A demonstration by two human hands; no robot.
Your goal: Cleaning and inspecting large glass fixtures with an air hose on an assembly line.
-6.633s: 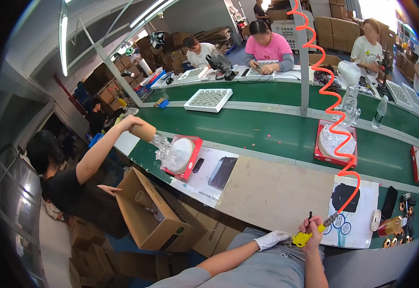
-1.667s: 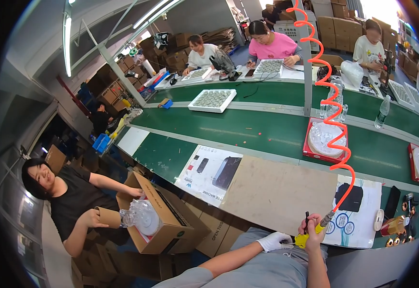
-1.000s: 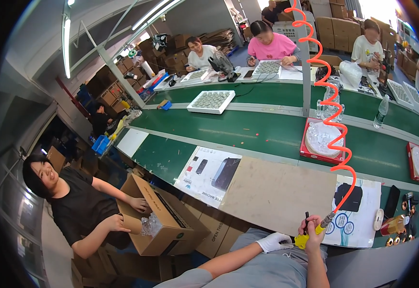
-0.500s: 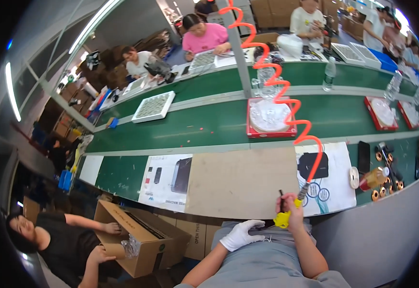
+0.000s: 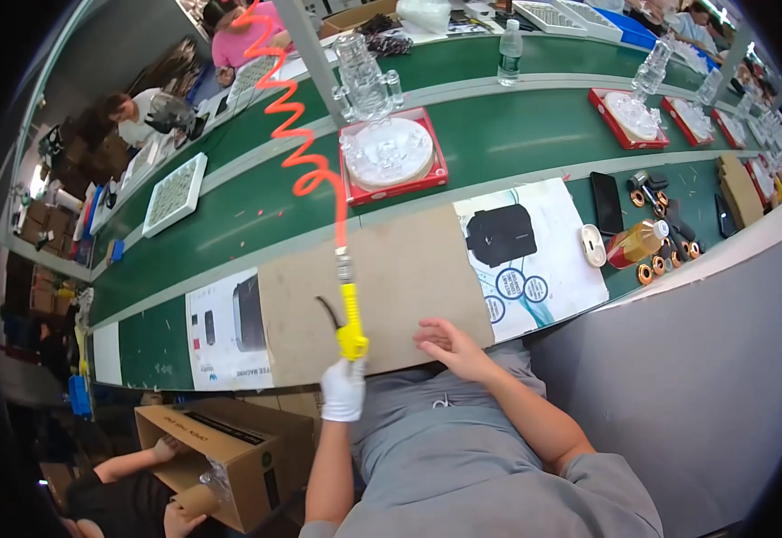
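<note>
My left hand (image 5: 343,391), in a white glove, is closed around the lower end of a yellow air blow gun (image 5: 351,334) at the front edge of the bench. A black lever sticks out on the gun's left side. From its metal fitting an orange coiled air hose (image 5: 293,134) runs up and to the left. My bare right hand (image 5: 452,348) holds nothing, with its fingers loosely apart and partly bent, over the front of a brown cardboard sheet (image 5: 382,278).
Beyond the cardboard, a red tray (image 5: 391,186) with clear plastic parts stands on the green surface. To the right lie a phone (image 5: 605,203), a drink bottle (image 5: 635,245) and several copper-coloured rings. A co-worker's hands touch an open carton (image 5: 256,453) at lower left.
The blow gun has passed from my right hand to my gloved left hand and shifted left. My right hand has let go. The whole view has turned toward the right.
</note>
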